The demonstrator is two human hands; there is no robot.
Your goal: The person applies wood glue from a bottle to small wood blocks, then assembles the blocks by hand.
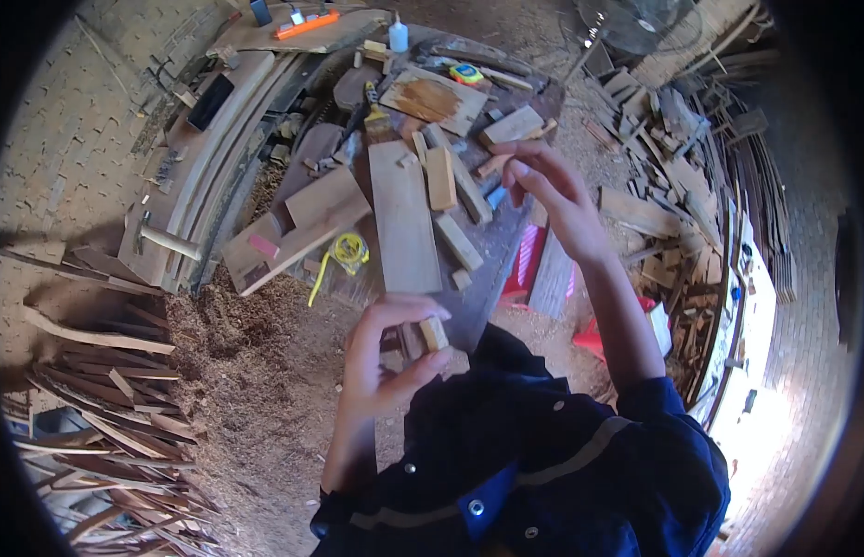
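Head view under bright daylight; hard shadows fall on the sawdust floor (237, 371). Overexposed glare at lower right. Strong fisheye distortion bends the edges into a black vignette; the centre is sharp, the periphery soft.

On your workbench (506, 241): glue bottle (399, 35), tape measure (466, 72), yellow cord (347, 251), long plank (403, 218); sawdust (237, 362) below.

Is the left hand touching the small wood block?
Touching. The head view shows the left hand pinching the small wood block between thumb and fingertips, with no gap. The right hand is raised apart, over the workbench.
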